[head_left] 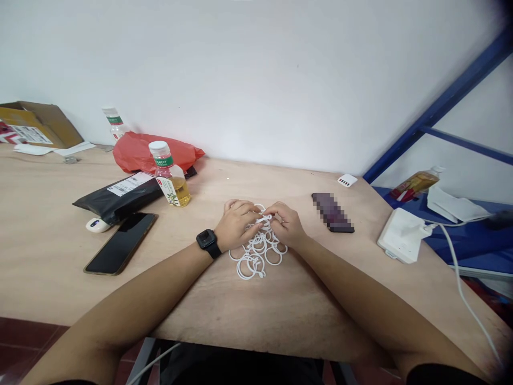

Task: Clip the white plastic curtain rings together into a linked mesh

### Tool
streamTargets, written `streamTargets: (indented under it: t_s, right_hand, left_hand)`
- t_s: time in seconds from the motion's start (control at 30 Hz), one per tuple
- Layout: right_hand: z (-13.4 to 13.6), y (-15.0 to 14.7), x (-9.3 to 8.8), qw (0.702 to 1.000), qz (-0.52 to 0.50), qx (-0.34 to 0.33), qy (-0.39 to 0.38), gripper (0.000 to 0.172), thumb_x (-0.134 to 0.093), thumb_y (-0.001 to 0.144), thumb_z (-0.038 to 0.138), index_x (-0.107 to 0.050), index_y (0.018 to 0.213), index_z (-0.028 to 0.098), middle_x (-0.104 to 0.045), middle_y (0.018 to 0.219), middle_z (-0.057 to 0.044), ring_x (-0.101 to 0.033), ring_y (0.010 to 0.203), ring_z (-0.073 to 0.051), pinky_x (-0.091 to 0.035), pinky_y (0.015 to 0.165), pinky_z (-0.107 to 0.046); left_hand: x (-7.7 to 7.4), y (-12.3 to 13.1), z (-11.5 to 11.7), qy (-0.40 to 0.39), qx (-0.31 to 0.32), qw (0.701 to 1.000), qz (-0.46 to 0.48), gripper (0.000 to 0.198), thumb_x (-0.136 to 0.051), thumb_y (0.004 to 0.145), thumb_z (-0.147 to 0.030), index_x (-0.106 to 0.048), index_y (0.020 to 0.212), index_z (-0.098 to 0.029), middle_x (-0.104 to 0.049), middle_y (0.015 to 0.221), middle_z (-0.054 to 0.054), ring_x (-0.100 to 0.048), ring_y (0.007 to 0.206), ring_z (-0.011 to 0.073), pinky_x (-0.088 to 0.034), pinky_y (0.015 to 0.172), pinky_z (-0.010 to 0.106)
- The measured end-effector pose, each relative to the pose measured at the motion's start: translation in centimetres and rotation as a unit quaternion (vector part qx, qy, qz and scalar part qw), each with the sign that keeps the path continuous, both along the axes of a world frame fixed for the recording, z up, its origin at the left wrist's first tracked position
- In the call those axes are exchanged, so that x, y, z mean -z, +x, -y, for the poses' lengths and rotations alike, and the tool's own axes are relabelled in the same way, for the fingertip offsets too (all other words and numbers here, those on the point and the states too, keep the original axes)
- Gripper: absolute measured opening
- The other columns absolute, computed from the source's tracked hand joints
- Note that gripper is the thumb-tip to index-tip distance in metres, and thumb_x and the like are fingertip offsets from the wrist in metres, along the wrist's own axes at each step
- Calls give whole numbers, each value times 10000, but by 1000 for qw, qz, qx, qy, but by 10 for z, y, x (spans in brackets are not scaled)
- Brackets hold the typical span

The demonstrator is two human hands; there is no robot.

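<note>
A loose pile of white rings [245, 268], thin and with small loops on them like curtain rings, lies on the wooden table [224, 321] under and between my hands. My left hand [238, 222], with a black watch on the wrist, reaches over the pile from the left, its thumb and fingers closed on a white curtain ring [264, 218]. From the other side, my right hand [289, 225] pinches the same ring near its small loop. The fingers partly hide the ring and the top of the pile.
Left of the hands are a smartphone [120, 245], a white earbud case [98, 225], a black parcel [120, 197], a drink bottle [168, 176] and a red bag [138, 152]. On the right lie a blurred-out phone [332, 213], a small white box [347, 180] and a power strip [403, 235] with cables.
</note>
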State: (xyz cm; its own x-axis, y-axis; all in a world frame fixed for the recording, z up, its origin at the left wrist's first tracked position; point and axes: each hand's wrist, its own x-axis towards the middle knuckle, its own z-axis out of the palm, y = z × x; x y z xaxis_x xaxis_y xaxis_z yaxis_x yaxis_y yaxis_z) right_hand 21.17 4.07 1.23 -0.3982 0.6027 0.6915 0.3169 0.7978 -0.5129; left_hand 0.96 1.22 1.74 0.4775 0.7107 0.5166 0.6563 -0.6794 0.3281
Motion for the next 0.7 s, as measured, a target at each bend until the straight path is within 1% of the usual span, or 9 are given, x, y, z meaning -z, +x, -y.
streamTargets:
  t_s: [0.03, 0.1, 0.2, 0.27, 0.33, 0.4, 0.5, 0.6, 0.7]
  right_hand:
    - [-1, 2, 1, 1000, 10, 7, 8, 239, -476, 772, 77, -637, 871, 222, -653, 800, -28, -606, 763, -185, -497, 718, -340]
    - [-4, 8, 2, 999, 26, 19, 16, 240, -483, 789, 83, -651, 893, 220, -667, 824, -34, -615, 784, -190, -501, 739, -349]
    - [-11, 17, 4, 998, 46, 43, 13, 217, -503, 803, 106, -669, 886, 218, -666, 810, -33, -614, 780, -194, -505, 746, -353]
    - [-16, 21, 5, 997, 58, 57, 10, 215, -511, 799, 112, -677, 887, 216, -669, 807, -33, -614, 780, -195, -504, 750, -354]
    - [-19, 24, 6, 996, 68, 64, 3, 216, -512, 800, 113, -681, 886, 216, -679, 814, -33, -618, 786, -195, -503, 753, -349]
    - [-22, 24, 8, 995, 82, 64, -10, 207, -514, 807, 116, -682, 876, 214, -687, 817, -34, -622, 793, -194, -501, 755, -344]
    - [-24, 24, 10, 992, 102, 63, -31, 181, -521, 830, 137, -686, 862, 207, -693, 809, -38, -630, 804, -196, -500, 764, -346]
    - [-26, 23, 11, 990, 111, 77, -43, 174, -530, 861, 171, -697, 884, 211, -708, 840, -42, -638, 836, -200, -499, 797, -359]
    - [-31, 24, 11, 986, 123, 106, -32, 168, -550, 896, 243, -708, 939, 212, -722, 944, -59, -637, 932, -219, -484, 879, -397]
  left_hand:
    - [-2, -3, 0, -7, 0, 1000, -2, 363, -528, 930, -472, -641, 1195, -251, -647, 1239, 78, -527, 1215, 258, -265, 1077, 480]
    - [-6, -9, 3, -17, 16, 1000, -15, 605, -589, 850, -603, -542, 1337, -246, -584, 1343, 111, -481, 1281, 303, -243, 1103, 506]
    - [-10, -13, 11, -44, 91, 993, -67, 945, -640, 704, -751, -383, 1470, -260, -419, 1506, 145, -381, 1373, 376, -200, 1138, 560]
    - [-9, -10, 16, -61, 120, 986, -96, 1062, -654, 635, -797, -333, 1496, -263, -328, 1557, 167, -320, 1409, 413, -187, 1140, 598]
    - [-5, -7, 18, -75, 127, 983, -111, 1140, -656, 587, -828, -310, 1507, -252, -270, 1578, 187, -287, 1422, 439, -172, 1139, 627]
    - [0, -4, 18, -87, 120, 981, -126, 1161, -639, 586, -843, -288, 1518, -248, -235, 1590, 191, -262, 1434, 446, -147, 1141, 646]
    - [7, -5, 15, -99, 91, 981, -142, 1119, -591, 641, -845, -276, 1524, -235, -227, 1590, 198, -248, 1445, 433, -133, 1144, 655]
    - [9, -6, 10, -106, 57, 983, -138, 985, -549, 727, -808, -340, 1498, -232, -291, 1570, 188, -290, 1433, 416, -169, 1139, 652]
    - [7, -7, 7, -102, 28, 987, -120, 820, -531, 805, -739, -421, 1451, -245, -365, 1542, 161, -344, 1414, 389, -184, 1140, 647]
